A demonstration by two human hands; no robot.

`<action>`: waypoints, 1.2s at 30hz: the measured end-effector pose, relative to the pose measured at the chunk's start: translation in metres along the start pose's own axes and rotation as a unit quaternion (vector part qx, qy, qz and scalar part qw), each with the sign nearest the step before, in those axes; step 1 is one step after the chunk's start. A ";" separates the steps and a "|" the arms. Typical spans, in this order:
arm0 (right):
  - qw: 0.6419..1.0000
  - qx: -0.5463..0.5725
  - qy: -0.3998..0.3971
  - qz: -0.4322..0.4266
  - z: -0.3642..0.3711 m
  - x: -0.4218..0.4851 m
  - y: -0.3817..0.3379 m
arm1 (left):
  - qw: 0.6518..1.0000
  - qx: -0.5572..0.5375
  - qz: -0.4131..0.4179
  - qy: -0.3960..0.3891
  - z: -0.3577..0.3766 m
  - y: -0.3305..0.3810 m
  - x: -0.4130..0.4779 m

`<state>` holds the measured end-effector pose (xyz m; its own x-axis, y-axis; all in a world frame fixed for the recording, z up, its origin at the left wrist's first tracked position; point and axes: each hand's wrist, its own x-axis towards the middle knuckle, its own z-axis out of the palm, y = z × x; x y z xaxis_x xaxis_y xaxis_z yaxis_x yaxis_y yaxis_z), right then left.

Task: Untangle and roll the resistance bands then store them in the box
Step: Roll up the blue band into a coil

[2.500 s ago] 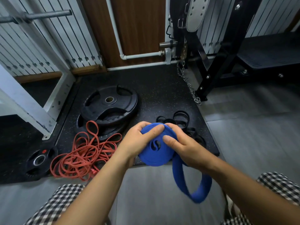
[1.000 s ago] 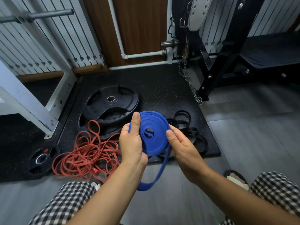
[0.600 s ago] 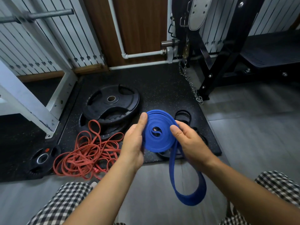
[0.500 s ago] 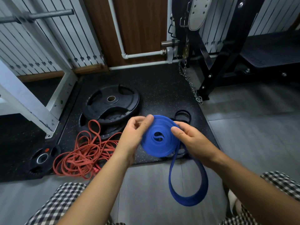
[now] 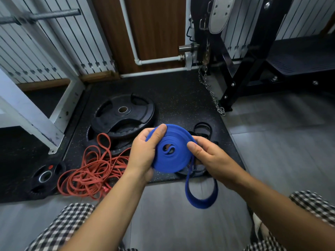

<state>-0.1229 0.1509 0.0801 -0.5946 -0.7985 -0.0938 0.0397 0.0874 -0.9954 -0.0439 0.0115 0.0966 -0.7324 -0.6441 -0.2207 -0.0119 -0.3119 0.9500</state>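
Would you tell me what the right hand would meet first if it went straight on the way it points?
The right hand points left at the blue band roll it grips; next, likely the left hand.

Small gym corner, no doubt about it.
Speckled rubber mat (image 5: 181, 95) on the floor with big black weight plates (image 5: 123, 115) stacked on it and a smaller plate (image 5: 45, 178) off to the left. There's a white rack frame (image 5: 27, 120) with a steel bar (image 5: 41, 15) across it, and a black bench frame (image 5: 243, 69) with a padded bench (image 5: 304, 55) on the right. A lifting belt (image 5: 219, 13) and chain (image 5: 211, 93) hang by the black upright. Also tangled red bands (image 5: 90, 173) and a blue band (image 5: 172, 153), mostly rolled.
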 end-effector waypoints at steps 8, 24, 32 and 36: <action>0.993 0.065 0.091 -0.034 0.030 -0.002 0.015 | 0.986 -0.125 -0.073 0.079 0.013 -0.015 -0.006; 0.999 -0.038 -0.030 0.001 0.006 -0.007 -0.001 | 0.969 0.199 -0.049 -0.138 -0.008 0.008 -0.005; 0.999 0.027 0.006 0.045 -0.003 -0.005 -0.009 | 0.992 0.089 -0.035 -0.084 -0.003 0.007 -0.007; 0.999 -0.003 -0.010 0.052 -0.007 -0.005 -0.007 | 0.978 0.164 -0.045 -0.124 -0.007 0.008 -0.005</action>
<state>-0.1259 0.1586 0.0873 -0.5720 -0.7963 -0.1969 0.0948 0.1742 -0.9801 -0.0351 0.0074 0.1038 -0.8601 -0.4236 -0.2842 -0.2708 -0.0930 0.9581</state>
